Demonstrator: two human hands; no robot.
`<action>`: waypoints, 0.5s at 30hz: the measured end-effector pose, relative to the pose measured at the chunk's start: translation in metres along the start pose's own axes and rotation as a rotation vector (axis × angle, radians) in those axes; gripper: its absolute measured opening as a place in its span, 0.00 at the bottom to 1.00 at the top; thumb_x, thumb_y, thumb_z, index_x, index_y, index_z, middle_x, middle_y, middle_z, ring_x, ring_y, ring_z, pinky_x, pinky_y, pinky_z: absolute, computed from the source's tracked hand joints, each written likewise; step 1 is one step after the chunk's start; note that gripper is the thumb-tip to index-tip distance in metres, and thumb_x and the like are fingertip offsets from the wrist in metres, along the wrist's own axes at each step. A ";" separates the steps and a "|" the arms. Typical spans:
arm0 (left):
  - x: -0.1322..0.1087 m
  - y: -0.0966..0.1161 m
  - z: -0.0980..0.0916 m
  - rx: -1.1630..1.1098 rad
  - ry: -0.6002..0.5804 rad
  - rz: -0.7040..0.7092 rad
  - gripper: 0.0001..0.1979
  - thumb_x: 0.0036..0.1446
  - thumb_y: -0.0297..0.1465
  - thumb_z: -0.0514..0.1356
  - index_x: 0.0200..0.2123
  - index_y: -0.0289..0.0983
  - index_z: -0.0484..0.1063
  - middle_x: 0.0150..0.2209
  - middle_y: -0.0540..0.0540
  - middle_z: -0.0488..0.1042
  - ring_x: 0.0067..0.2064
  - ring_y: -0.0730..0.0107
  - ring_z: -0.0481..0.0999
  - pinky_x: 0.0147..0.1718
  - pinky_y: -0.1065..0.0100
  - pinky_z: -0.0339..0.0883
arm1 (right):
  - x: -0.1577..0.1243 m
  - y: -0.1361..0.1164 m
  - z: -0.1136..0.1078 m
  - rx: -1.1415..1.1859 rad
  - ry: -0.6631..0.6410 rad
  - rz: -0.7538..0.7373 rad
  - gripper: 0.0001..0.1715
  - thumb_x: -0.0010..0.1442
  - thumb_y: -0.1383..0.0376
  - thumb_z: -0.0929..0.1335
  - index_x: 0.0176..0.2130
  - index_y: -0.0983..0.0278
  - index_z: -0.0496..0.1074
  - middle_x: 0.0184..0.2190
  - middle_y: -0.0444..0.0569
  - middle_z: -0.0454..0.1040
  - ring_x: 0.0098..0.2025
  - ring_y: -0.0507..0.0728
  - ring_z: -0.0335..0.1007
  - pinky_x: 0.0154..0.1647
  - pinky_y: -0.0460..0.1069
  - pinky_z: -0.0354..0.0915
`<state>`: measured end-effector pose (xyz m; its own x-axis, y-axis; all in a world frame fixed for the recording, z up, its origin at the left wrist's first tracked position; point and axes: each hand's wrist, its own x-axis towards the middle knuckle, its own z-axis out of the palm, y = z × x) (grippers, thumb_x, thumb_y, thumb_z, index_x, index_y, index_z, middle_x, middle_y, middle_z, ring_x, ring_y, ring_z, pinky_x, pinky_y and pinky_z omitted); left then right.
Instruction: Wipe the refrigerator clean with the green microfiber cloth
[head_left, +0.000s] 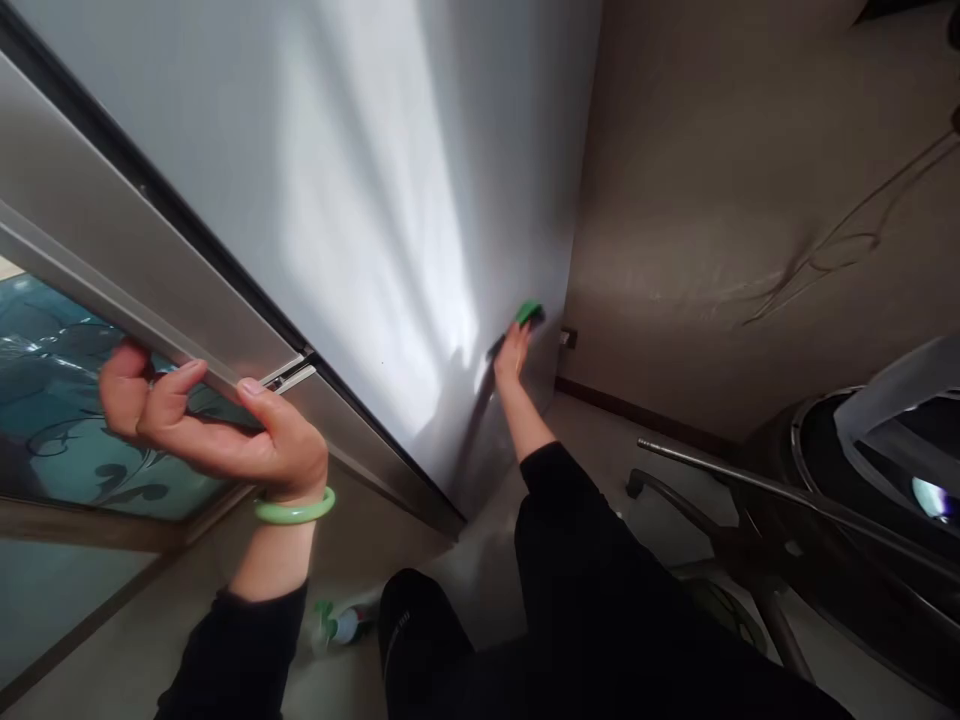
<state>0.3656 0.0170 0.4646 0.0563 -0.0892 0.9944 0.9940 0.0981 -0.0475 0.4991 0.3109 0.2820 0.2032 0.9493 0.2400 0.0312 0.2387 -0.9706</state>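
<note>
My left hand (pixel 225 435), with a pale green bangle (pixel 295 508) on the wrist, is curled around the front edge of a silver-grey refrigerator door (pixel 180 290), thumb against its edge near the gap between the doors. Reaching forward and low, my right hand (pixel 512 353) is closed around a small green-and-black tool (pixel 531 312). This tool is at the refrigerator's smooth grey side panel (pixel 375 200), near its rear edge. Blur and my fingers hide its exact kind.
A spray bottle with a green top (pixel 341 627) lies on the floor beside my knee. At right stand a metal-legged chair base (pixel 731 550) and a large dark rounded object (pixel 817 580). A loose cable (pixel 847 235) hangs along the brown wall (pixel 697 180).
</note>
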 end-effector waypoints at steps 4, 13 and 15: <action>0.001 0.002 0.000 -0.011 0.029 0.076 0.27 0.71 0.48 0.50 0.53 0.27 0.65 0.63 0.20 0.67 0.69 0.50 0.66 0.71 0.40 0.59 | -0.080 0.033 -0.004 0.035 0.036 -0.042 0.57 0.74 0.47 0.36 0.74 0.83 0.55 0.66 0.82 0.69 0.74 0.67 0.65 0.74 0.72 0.60; 0.002 0.010 -0.005 -0.041 0.067 0.024 0.23 0.62 0.43 0.60 0.53 0.32 0.71 0.62 0.26 0.71 0.68 0.47 0.70 0.69 0.42 0.62 | -0.057 -0.119 0.033 0.027 -0.042 -0.640 0.38 0.78 0.51 0.51 0.79 0.57 0.51 0.82 0.54 0.43 0.85 0.63 0.31 0.81 0.73 0.47; 0.003 0.009 -0.006 -0.034 0.058 0.029 0.24 0.59 0.42 0.60 0.53 0.32 0.71 0.63 0.27 0.71 0.68 0.47 0.70 0.70 0.41 0.62 | 0.017 -0.166 0.034 0.056 -0.030 -0.747 0.38 0.78 0.51 0.51 0.78 0.59 0.54 0.82 0.53 0.44 0.85 0.62 0.32 0.83 0.70 0.43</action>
<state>0.3757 0.0119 0.4662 0.0898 -0.1447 0.9854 0.9945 0.0674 -0.0808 0.4639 0.2943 0.4478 0.1210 0.5358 0.8357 0.1004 0.8309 -0.5473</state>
